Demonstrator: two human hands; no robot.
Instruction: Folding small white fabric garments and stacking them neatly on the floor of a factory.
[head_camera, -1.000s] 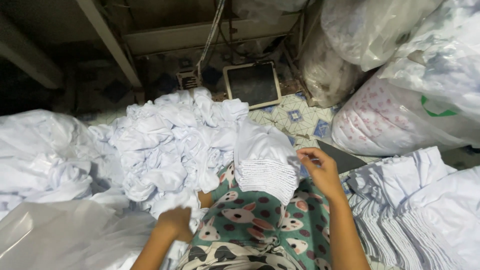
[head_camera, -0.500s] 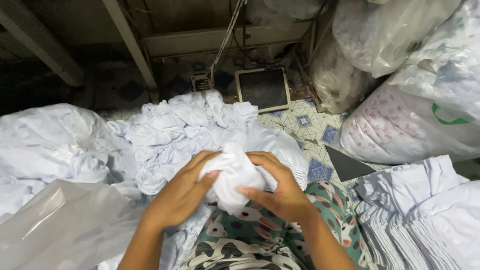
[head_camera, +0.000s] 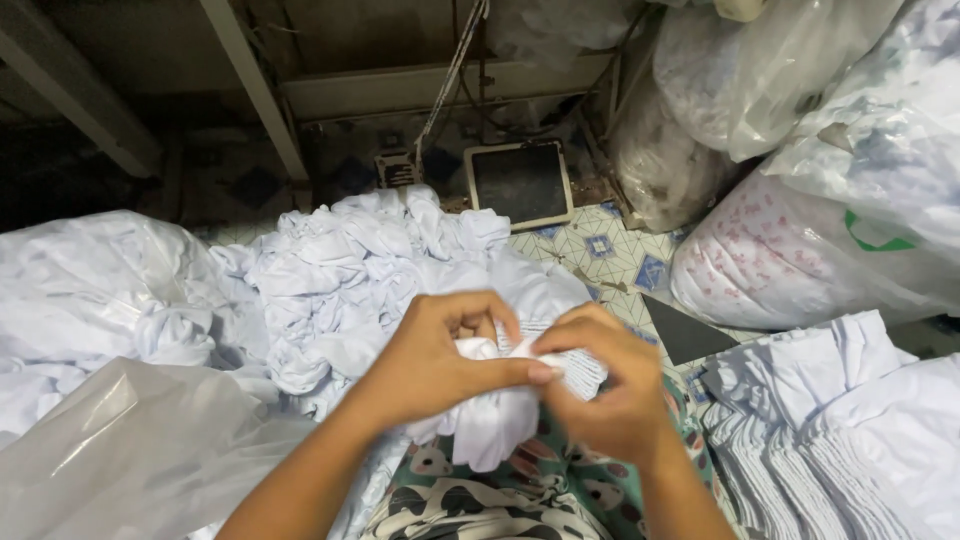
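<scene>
Both hands pinching a white garment piece (head_camera: 495, 415) over a patterned lap.
Left hand (head_camera: 430, 365) and right hand (head_camera: 605, 385) fingers clamp it; translucent sacks (head_camera: 800, 250) (contents blurred) sit right.

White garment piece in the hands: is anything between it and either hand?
Nothing visible. The left hand and right hand both grip the white garment piece directly, bunched between their fingers above the patterned lap. The pile of white cloth lies behind them, apart from the grip.
</scene>
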